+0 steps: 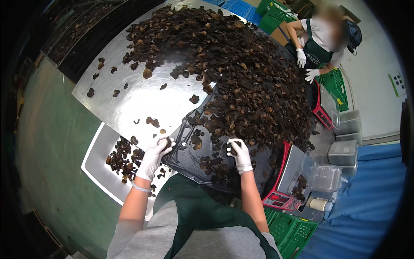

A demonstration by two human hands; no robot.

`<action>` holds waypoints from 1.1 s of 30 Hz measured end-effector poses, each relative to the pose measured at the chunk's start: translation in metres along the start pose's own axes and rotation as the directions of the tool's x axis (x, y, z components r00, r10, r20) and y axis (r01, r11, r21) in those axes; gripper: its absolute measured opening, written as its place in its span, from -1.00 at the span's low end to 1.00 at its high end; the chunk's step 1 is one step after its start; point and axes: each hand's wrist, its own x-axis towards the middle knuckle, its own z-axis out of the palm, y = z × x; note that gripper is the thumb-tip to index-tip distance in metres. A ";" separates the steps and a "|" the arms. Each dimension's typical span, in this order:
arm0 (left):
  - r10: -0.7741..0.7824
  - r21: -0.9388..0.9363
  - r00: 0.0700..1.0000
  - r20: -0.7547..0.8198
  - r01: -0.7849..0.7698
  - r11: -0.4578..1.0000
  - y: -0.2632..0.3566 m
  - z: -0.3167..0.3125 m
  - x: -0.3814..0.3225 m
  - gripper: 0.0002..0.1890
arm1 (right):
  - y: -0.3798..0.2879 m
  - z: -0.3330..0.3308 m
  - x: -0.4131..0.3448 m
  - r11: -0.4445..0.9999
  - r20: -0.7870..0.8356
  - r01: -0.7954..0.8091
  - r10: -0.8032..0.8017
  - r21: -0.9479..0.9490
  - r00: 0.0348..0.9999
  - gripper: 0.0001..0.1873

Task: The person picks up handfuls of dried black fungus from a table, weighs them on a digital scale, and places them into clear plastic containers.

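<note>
My gloved left hand (158, 150) holds a dark piece of wood ear fungus between thumb and fingers, over the near edge of the metal sheet (129, 100). My gloved right hand (239, 153) is closed around another dark piece, above the black plastic sheeting (187, 155). A large heap of wood ear fungus (252, 87) spreads over the table beyond both hands, with small clumps on the plastic between them. Below my left hand, a white tub (97, 158) contains more pieces. Several loose pieces lie on the metal sheet.
Right of my right hand stands a red scale (294, 174) with a clear container and fungus on its plate. Behind it are stacked clear plastic boxes (326, 178) and a cup (320, 204). A co-worker (318, 45) stands across the table near a second scale (323, 106). Green crates (288, 231) are below right.
</note>
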 end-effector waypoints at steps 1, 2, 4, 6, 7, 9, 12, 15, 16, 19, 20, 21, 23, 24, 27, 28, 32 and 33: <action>-0.017 -0.037 1.000 0.009 0.017 0.999 -0.003 0.004 0.001 -0.74 | -0.004 -0.007 -0.006 0.970 0.087 -0.037 0.017 0.239 0.996 -0.84; -0.062 -0.018 0.998 0.007 0.062 0.998 -0.002 0.009 0.000 -0.73 | -0.005 -0.011 -0.011 0.936 0.142 -0.048 -0.002 0.349 0.990 -0.82; -0.105 0.094 0.994 -0.002 0.105 0.990 0.000 0.023 0.000 -0.76 | -0.009 -0.011 -0.012 0.915 0.107 -0.051 0.009 0.400 0.994 -0.82; -0.106 0.232 0.994 0.013 0.100 0.968 -0.005 0.032 0.007 -0.82 | -0.012 -0.008 0.003 0.991 -0.006 -0.043 0.044 0.130 0.999 -0.85; -0.053 0.328 0.999 0.009 0.047 0.943 -0.011 0.036 0.014 -0.85 | -0.017 0.007 0.012 0.991 -0.110 -0.049 0.035 -0.123 0.993 -0.85; 0.272 0.660 0.950 0.150 -0.302 0.688 -0.018 0.052 0.021 -0.86 | -0.007 0.030 0.029 0.618 0.056 0.419 -0.518 -0.665 0.854 -0.60; 0.394 0.795 0.860 0.323 -0.473 0.381 -0.033 0.064 0.029 -0.82 | -0.012 0.070 0.021 0.233 0.134 0.247 -0.414 -0.940 0.900 -0.38; 0.345 0.808 0.865 0.364 -0.477 0.346 -0.045 0.076 0.029 -0.82 | 0.004 0.057 0.031 0.231 0.143 0.283 -0.483 -0.931 0.864 -0.44; 0.310 0.792 0.890 0.333 -0.443 0.420 -0.043 0.080 0.026 -0.82 | 0.008 0.045 0.035 0.389 0.122 0.340 -0.488 -0.856 0.864 -0.49; 0.133 0.571 0.978 0.162 -0.203 0.796 -0.044 0.078 0.025 -0.82 | -0.004 0.025 0.030 0.965 0.041 -0.005 0.016 -0.263 0.999 -0.62; -0.015 0.428 0.993 0.120 -0.038 0.903 -0.043 0.075 0.025 -0.81 | -0.009 0.022 0.023 0.998 0.111 -0.046 0.049 -0.035 0.993 -0.62; -0.105 0.348 0.988 0.113 0.059 0.936 -0.038 0.077 0.026 -0.76 | -0.015 0.020 0.016 0.977 0.180 -0.093 0.058 0.194 0.982 -0.62; -0.196 0.181 0.967 0.165 0.166 0.969 -0.028 0.082 0.022 -0.74 | -0.012 0.017 0.005 0.908 0.245 -0.099 -0.003 0.406 0.970 -0.61; -0.224 0.171 0.962 0.159 0.196 0.966 -0.023 0.088 0.021 -0.73 | -0.014 0.019 -0.003 0.857 0.268 -0.116 -0.027 0.502 0.963 -0.61; -0.214 0.151 0.949 0.232 0.182 0.972 -0.016 0.100 0.018 -0.72 | -0.001 0.020 -0.009 0.729 0.309 -0.144 -0.097 0.669 0.946 -0.62; -0.201 0.158 0.951 0.235 0.166 0.973 -0.013 0.106 0.016 -0.74 | 0.003 0.021 -0.011 0.699 0.297 -0.151 -0.092 0.699 0.950 -0.63; -0.176 0.168 0.958 0.228 0.139 0.976 -0.014 0.114 0.012 -0.82 | 0.011 0.030 -0.022 0.705 0.252 -0.158 -0.031 0.692 0.967 -0.70; -0.144 0.210 0.965 0.218 0.097 0.973 -0.015 0.117 0.012 -0.84 | 0.009 0.031 -0.024 0.724 0.252 -0.154 -0.029 0.673 0.967 -0.71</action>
